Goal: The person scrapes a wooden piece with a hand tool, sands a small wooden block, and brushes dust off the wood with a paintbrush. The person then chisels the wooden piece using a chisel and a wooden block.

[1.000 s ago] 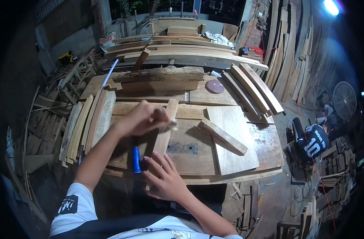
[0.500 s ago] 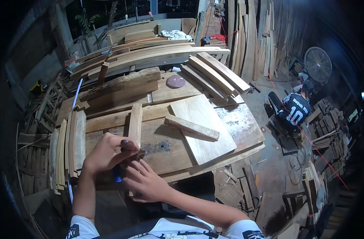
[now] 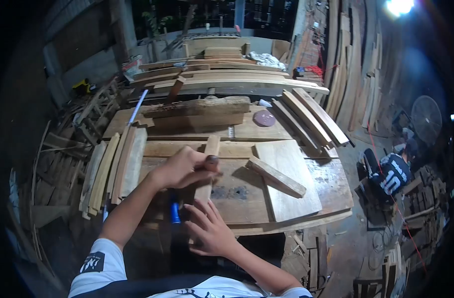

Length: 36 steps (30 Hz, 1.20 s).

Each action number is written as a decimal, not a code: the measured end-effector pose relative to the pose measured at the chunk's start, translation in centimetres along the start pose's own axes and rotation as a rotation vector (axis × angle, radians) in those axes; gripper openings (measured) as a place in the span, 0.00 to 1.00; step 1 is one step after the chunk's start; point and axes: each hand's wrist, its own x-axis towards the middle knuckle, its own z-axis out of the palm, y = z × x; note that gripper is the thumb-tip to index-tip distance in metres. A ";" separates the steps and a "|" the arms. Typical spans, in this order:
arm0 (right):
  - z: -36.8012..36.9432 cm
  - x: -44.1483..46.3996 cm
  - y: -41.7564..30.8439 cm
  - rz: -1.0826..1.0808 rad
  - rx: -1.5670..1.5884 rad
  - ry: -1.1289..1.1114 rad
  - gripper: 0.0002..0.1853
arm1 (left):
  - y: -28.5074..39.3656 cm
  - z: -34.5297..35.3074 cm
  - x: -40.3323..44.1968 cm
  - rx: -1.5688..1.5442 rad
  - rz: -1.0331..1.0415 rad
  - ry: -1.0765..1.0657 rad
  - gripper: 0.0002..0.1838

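Dim workshop floor and stacked lumber surround a wooden workbench [image 3: 244, 206] in the head view, with long boards [image 3: 227, 85] lying crosswise behind it. The wood strip [image 3: 213, 145] lies on the bench in front of the person, its long axis running from the near edge toward the back, with the far end angled slightly right. It crosses a flat crosswise board [image 3: 174, 149] near that far end.

The left hand [image 3: 184, 168] is curled closed around a tool [image 3: 212, 162] above the strip; the tool's dark, rounded end shows, but its other end is hidden. The right hand [image 3: 212, 232] has its fingers spread open over the strip's near part.

A blue cylinder [image 3: 174, 213] stands out just left of the strip, its long axis running roughly near to far; whether it is a container cannot be told. To the right, a short wood block [image 3: 277, 178] lies diagonally across a pale panel [image 3: 289, 186], its near end pointing right. A purple disc [image 3: 264, 118] rests farther back. Off to the right, well apart from the bench, a person [image 3: 393, 174] in a dark shirt sits low near a fan [image 3: 426, 119].
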 end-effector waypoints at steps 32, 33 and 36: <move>-0.3 -0.2 -0.3 0.058 0.024 -0.011 0.34 | 1.0 -1.0 0.1 0.015 -0.137 -0.252 0.08; -0.2 -0.3 -0.3 0.066 0.025 -0.018 0.35 | 1.6 -1.0 -0.1 -0.106 -0.111 -0.311 0.09; -0.6 0.1 -0.3 0.039 0.032 -0.035 0.34 | -0.1 -0.7 -0.6 -0.262 -0.113 -0.226 0.10</move>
